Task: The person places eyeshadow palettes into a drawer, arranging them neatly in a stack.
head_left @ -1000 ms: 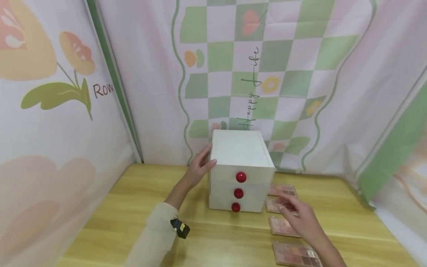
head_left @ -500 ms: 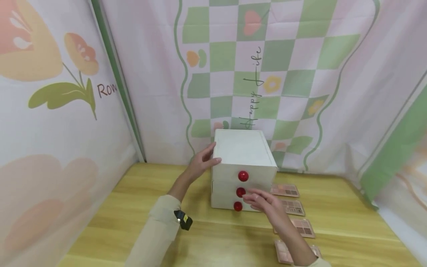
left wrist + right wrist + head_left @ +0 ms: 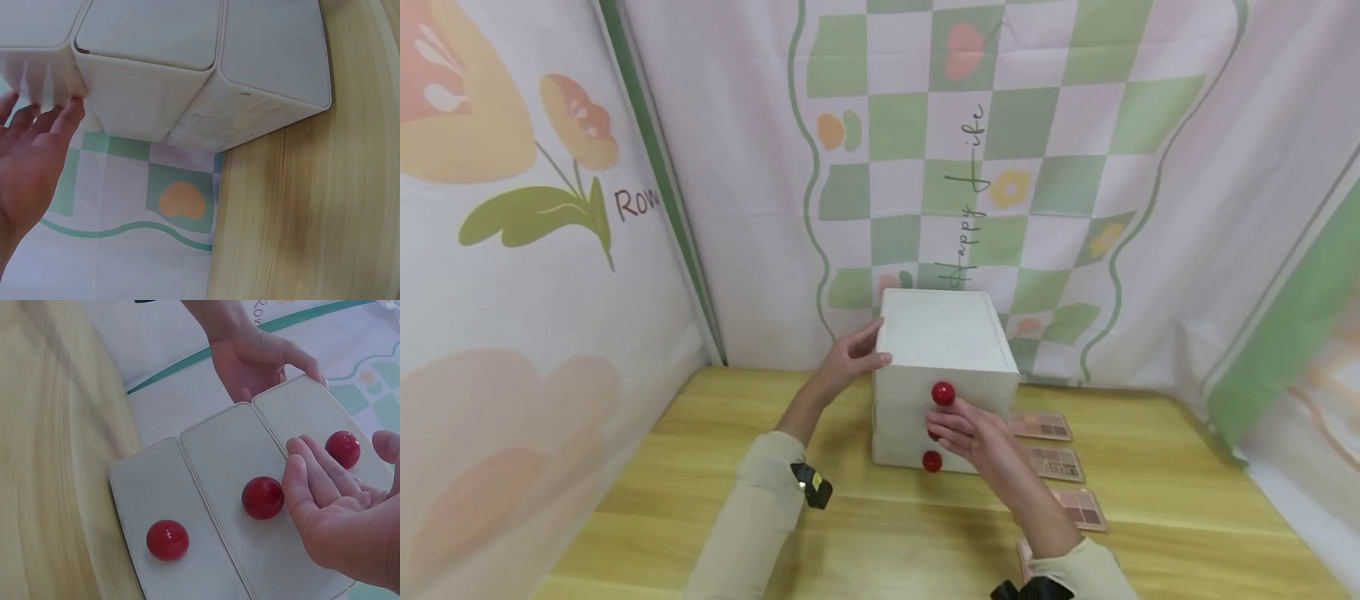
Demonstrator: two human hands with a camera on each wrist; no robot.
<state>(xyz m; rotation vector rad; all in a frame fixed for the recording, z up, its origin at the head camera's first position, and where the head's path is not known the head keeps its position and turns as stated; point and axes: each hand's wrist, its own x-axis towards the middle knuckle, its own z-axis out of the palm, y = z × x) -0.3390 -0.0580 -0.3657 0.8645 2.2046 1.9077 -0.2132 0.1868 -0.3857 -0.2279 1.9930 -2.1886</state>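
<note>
A white three-drawer cabinet (image 3: 943, 329) stands on the table, each drawer front bearing a round red knob. My left hand (image 3: 842, 367) rests against its upper left side, thumb at the front top edge; the left wrist view has the fingers (image 3: 76, 107) touching the side wall. In front of the drawers is my right hand (image 3: 981, 437), its fingers just below the top knob (image 3: 342, 449) and beside the middle knob (image 3: 262, 497). Its thumb (image 3: 389, 445) stands apart on the far side of the top knob. The bottom knob (image 3: 167, 540) is untouched.
Several eyeshadow palettes lie in a column right of the cabinet, among them a far palette (image 3: 1043, 426) and a nearer palette (image 3: 1081, 508). My right forearm partly covers the nearest palette (image 3: 1025, 558). A printed curtain (image 3: 760, 208) hangs behind the wooden table (image 3: 662, 500).
My right hand has moved left from above the palettes to the drawer fronts, then up toward the top knob. The left hand has stayed on the cabinet's side.
</note>
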